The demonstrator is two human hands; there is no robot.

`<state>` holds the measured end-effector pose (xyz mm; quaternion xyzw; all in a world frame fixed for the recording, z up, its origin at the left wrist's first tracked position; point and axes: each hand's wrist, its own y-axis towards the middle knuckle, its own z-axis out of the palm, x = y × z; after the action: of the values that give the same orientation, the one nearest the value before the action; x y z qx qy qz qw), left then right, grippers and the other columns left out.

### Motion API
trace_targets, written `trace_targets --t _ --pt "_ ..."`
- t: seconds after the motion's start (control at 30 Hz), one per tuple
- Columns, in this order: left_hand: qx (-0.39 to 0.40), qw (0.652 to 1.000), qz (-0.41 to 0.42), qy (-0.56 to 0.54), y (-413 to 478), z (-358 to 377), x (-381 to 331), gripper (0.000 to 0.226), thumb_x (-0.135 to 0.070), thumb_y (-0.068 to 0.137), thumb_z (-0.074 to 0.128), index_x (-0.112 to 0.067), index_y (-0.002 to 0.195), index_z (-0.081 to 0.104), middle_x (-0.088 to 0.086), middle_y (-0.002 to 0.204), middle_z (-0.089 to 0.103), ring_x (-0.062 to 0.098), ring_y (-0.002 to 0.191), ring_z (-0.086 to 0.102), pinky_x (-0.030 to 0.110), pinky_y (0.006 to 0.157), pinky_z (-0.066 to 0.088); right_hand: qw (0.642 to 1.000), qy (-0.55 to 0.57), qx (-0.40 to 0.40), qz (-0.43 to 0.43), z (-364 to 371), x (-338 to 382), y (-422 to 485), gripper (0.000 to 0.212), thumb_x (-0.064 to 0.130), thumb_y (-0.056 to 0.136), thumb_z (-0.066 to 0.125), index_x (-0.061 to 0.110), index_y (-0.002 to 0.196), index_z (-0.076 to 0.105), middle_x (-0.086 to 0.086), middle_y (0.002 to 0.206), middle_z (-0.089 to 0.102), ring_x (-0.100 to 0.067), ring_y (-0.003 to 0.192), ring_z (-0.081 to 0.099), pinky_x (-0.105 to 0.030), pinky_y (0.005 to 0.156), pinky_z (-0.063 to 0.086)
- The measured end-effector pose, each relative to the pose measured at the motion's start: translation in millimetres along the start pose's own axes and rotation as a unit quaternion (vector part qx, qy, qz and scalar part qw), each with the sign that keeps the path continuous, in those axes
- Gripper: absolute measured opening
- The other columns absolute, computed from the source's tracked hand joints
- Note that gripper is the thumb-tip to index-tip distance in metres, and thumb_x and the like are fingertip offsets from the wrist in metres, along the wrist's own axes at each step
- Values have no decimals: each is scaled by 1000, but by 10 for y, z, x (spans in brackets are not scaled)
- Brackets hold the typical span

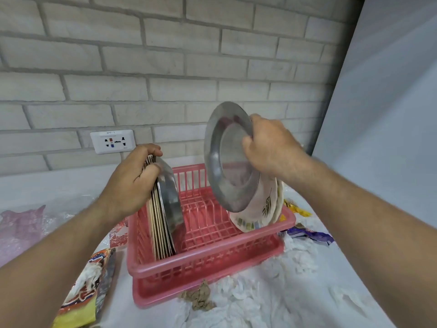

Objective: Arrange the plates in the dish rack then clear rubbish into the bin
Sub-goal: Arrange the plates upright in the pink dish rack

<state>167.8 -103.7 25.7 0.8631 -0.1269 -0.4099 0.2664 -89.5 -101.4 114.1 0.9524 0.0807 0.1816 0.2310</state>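
Note:
A pink plastic dish rack (208, 259) stands on the white counter. At its left end several plates stand upright in a stack (165, 216), a steel one on the inner side; my left hand (132, 183) grips their top edges. Above the rack's right side my right hand (272, 147) holds a steel plate (227, 162) by its rim, tilted on edge. Behind that steel plate, patterned white plates (257, 214) lean in the rack's right end.
Rubbish lies around the rack: an orange snack wrapper (87, 287) at front left, crumpled brown paper (199, 298) and white tissue (260, 292) in front, purple (309, 235) and yellow (295, 207) wrappers on the right, a pink bag (21, 223) far left. A brick wall with a socket (112, 141) stands behind.

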Motion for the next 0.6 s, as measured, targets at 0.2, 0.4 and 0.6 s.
trace_targets --t 0.2,0.4,0.6 --pt "5 1000 -4 -6 6 18 8 37 -29 81 38 -31 115 52 -17 126 50 -3 114 41 22 91 33 999 -42 5 18 361 -136 -208 26 12 92 46 13 118 48 8 81 39 -13 60 34 -18 46 28" --pt "10 1000 -6 -13 16 14 22 37 -31 81 37 -32 115 51 -17 127 50 0 117 42 25 91 35 994 -60 83 34 549 -235 -258 37 6 92 48 12 126 37 4 67 45 -10 53 45 -26 45 39" --pt "10 1000 -4 -13 23 32 26 38 -31 80 37 -31 115 52 -16 130 50 -1 119 41 23 93 33 990 -111 83 -12 526 -249 -241 69 -3 86 49 20 144 20 4 74 39 -16 53 47 -29 42 39"
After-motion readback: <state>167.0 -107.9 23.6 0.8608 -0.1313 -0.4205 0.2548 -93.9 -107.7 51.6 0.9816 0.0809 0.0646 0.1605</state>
